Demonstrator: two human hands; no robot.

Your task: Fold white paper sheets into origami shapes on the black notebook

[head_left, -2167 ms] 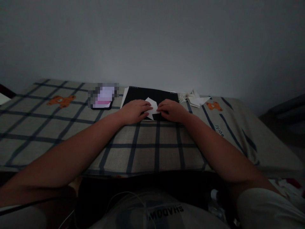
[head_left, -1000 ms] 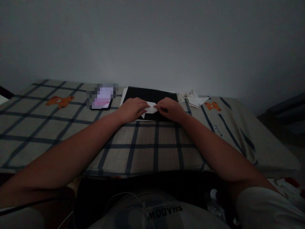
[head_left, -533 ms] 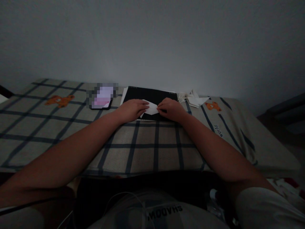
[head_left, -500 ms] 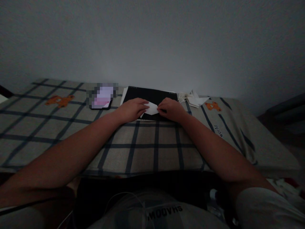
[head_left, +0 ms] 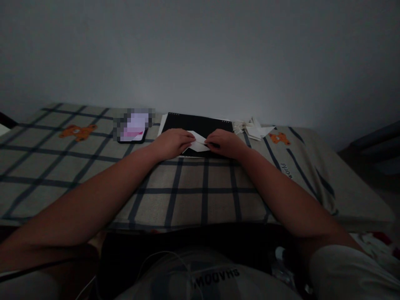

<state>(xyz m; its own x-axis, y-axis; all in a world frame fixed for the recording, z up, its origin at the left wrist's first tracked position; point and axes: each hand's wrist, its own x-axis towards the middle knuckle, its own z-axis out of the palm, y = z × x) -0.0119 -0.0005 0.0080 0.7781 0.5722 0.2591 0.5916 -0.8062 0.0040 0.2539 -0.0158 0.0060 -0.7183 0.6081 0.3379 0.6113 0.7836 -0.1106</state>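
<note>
A small folded piece of white paper [head_left: 197, 143] lies on a black board [head_left: 200, 124] at the far side of the checked cloth. My left hand [head_left: 173, 143] pinches the paper's left side with curled fingers. On the paper's right side, the fingertips of my right hand [head_left: 226, 143] press down, closed on it. Both forearms rest stretched out across the cloth. Most of the paper's edges are hidden under my fingers.
A phone [head_left: 133, 127] with a lit screen lies left of the board. A heap of folded white paper pieces [head_left: 253, 128] sits right of it. The cloth [head_left: 203, 189] has dark lines and orange bear prints [head_left: 79, 131]. A plain wall rises just behind.
The paper showed as a wider, taller shape 2.2 s ago; now it is flatter and narrower between my fingers. Both hands stayed in place, with small finger shifts.
</note>
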